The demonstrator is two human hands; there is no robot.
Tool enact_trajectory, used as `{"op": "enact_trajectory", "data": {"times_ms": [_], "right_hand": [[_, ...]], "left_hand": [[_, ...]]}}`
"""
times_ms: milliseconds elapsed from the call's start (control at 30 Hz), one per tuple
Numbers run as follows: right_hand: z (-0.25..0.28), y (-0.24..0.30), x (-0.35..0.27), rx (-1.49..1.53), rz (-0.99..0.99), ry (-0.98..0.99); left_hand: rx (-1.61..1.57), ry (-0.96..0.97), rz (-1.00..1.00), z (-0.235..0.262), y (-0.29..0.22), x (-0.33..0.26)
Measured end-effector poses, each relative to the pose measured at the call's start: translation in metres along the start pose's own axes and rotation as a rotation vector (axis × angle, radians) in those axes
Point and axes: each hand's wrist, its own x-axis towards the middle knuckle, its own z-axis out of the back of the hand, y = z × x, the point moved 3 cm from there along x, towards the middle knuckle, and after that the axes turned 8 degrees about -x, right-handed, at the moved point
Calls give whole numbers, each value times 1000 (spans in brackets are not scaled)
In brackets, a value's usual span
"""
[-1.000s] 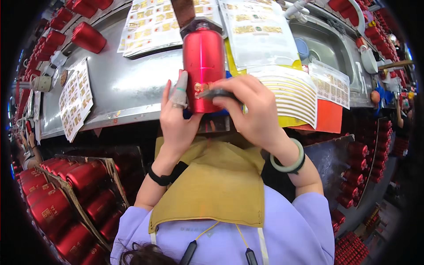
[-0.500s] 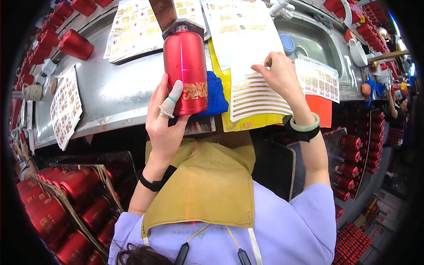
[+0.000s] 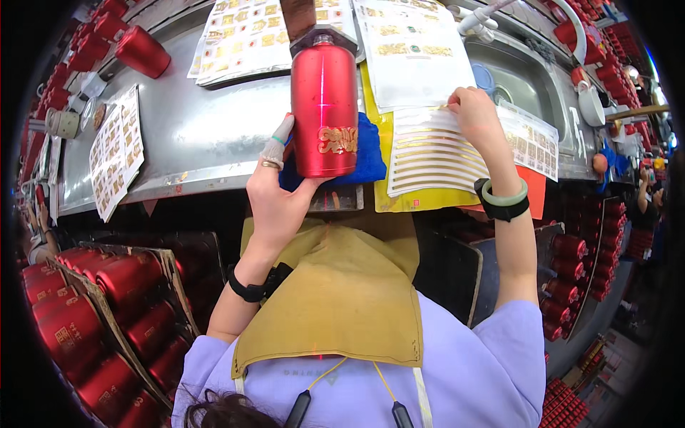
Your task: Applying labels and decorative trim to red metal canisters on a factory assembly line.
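Note:
My left hand (image 3: 275,200) grips a glossy red bottle (image 3: 323,93) by its lower left side and base. A cloth finger cot with a green band covers one of its fingers. Gold ornament (image 3: 337,140) decorates the bottle's lower front, and its neck meets a dark metal holder (image 3: 325,34) at the far end. To the right, my right hand (image 3: 477,121) has its fingertips pinched at the top of a white sheet of gold strip stickers (image 3: 432,158), on the uppermost strip. The exact contact is partly hidden by the fingers.
A blue cloth (image 3: 371,153) lies beneath the bottle. Printed sticker sheets (image 3: 242,43) cover the metal bench (image 3: 185,143), with a yellow folder (image 3: 385,200) under the strips. A sink (image 3: 517,78) stands far right. Racks of red bottles (image 3: 107,274) flank me.
My right hand has lowered its fingers onto the sheet's top edge. The capped finger of my left hand has moved off the bottle's front to its left side. The whole view has shifted.

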Motion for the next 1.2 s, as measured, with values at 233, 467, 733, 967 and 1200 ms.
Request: {"op": "enact_trajectory", "data": {"times_ms": [233,467,733,967,1200], "right_hand": [[42,43,-23,290,-24,-106],[85,163,-74,946,63,102],[51,174,-88,966,25,47],[39,174,-90,978,-82,19],[29,176,-91,1023,-129,-18]], "left_hand": [[13,-10,15,0,0,-2],[85,95,18,8,-11,0],[-360,106,153,7,-10,-9],[-293,50,143,-3,-3,-11],[-313,48,136,-4,-5,-11]]}}
